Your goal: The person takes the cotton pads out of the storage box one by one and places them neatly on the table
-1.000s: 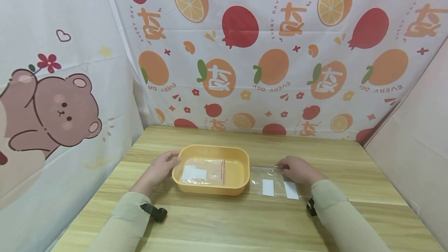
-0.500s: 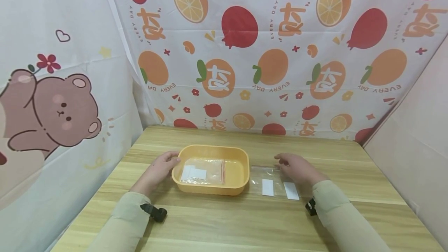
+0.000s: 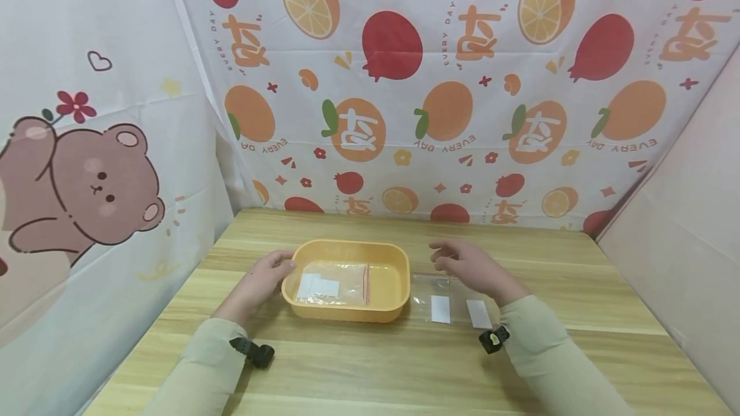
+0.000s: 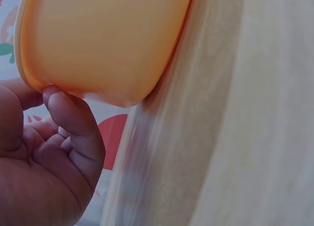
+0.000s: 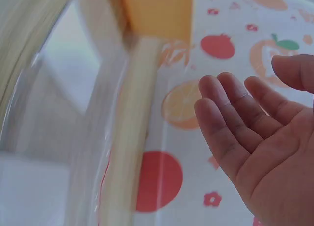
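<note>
A yellow plastic tub point(image 3: 347, 315) stands left of the table's middle. My left hand point(image 3: 261, 281) pinches its left rim between thumb and fingers; in the left wrist view a fingertip point(image 4: 58, 101) lies against the tub's outer wall. Inside the tub is a clear zip bag point(image 3: 351, 278) with a red seal strip and white rectangles. Just right of the tub a second clear zip bag point(image 3: 426, 308) lies flat, showing two white rectangles. My right hand point(image 3: 471, 268) hovers over its far edge, holding nothing, fingers loosely extended in the right wrist view.
The wooden table point(image 3: 358, 371) ends at a fruit-print cloth point(image 3: 393, 108) behind. On the left hangs a white cloth with a printed bear point(image 3: 104, 178); a plain pale cloth point(image 3: 688, 230) closes the right side.
My right hand has let go of the bag on the table, lifted off it and moved left toward the tub. The left hand stays on the tub's rim.
</note>
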Demonstrator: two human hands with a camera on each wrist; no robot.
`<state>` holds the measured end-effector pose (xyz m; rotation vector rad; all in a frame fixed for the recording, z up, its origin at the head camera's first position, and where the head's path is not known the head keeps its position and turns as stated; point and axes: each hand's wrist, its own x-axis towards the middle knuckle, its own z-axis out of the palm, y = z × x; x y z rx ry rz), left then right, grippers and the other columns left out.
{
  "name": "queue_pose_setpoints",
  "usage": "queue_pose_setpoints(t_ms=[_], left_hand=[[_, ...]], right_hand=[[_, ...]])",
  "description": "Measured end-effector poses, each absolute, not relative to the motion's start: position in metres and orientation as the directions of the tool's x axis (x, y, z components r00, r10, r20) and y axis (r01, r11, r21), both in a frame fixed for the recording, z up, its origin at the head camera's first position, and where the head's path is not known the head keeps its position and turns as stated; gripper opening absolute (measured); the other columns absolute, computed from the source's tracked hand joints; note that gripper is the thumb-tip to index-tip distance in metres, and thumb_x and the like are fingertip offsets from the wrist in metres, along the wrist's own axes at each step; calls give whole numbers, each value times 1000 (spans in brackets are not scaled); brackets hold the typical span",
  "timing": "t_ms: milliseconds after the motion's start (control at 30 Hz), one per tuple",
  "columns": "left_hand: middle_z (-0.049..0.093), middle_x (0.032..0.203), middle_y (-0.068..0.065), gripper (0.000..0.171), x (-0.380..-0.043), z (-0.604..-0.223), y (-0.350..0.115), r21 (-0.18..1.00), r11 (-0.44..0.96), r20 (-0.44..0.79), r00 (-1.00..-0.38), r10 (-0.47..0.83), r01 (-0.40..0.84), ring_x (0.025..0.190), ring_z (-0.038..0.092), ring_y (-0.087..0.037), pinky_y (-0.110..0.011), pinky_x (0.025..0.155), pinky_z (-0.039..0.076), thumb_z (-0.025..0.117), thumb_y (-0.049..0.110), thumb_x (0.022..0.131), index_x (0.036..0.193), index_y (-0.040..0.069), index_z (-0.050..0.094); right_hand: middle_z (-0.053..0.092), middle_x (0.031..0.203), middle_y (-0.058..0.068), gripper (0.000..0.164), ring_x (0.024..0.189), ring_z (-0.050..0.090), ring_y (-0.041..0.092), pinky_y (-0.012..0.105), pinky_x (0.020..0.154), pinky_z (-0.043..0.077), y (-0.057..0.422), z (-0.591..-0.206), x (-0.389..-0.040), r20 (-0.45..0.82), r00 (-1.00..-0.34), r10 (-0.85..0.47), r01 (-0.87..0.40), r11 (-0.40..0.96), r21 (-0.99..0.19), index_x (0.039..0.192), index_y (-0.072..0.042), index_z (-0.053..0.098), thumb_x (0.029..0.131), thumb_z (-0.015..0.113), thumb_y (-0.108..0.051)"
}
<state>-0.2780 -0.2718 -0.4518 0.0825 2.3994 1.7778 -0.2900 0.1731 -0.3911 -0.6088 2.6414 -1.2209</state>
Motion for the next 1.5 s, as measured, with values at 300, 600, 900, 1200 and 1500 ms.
queue_pose_setpoints(t_ms=[300,600,900,1200,1500], left_hand=[[57,132,-29,50,-277,-449,-272,957,285,-95,-986,137,-52,106,66,-33,-40,84,58,47,24,109,150,-4,38],[58,130,-28,50,-278,-450,-271,961,270,-100,-985,138,-60,106,66,-31,-39,82,59,47,24,109,150,-4,39],[57,131,-29,51,-280,-451,-272,962,267,-97,-984,147,-55,107,66,-31,-38,84,58,47,24,109,150,-5,37],[59,128,-28,50,-280,-452,-272,963,264,-92,-984,150,-50,103,67,-30,-38,82,59,48,24,109,149,-5,38],[58,130,-29,50,-281,-453,-273,962,269,-82,-985,151,-39,108,66,-31,-38,83,58,47,25,109,149,-5,39]], right_hand=[[65,127,19,43,109,66,34,39,90,57,141,-385,-284,4,-875,-484,-209,371,-905,144,-7,52,105,57,-24],[66,122,14,41,110,66,35,45,93,55,113,-386,-281,-9,-860,-511,-164,294,-942,143,-3,52,106,56,-21],[65,124,17,45,111,65,33,41,93,55,89,-392,-282,-46,-826,-562,-127,265,-956,144,2,48,106,52,-21],[59,133,24,47,114,64,36,44,94,54,65,-397,-281,-104,-811,-576,-88,295,-951,146,5,44,107,49,-20],[51,141,27,47,114,61,42,50,91,55,40,-405,-284,-163,-827,-537,-36,340,-940,147,6,43,104,47,-13]])
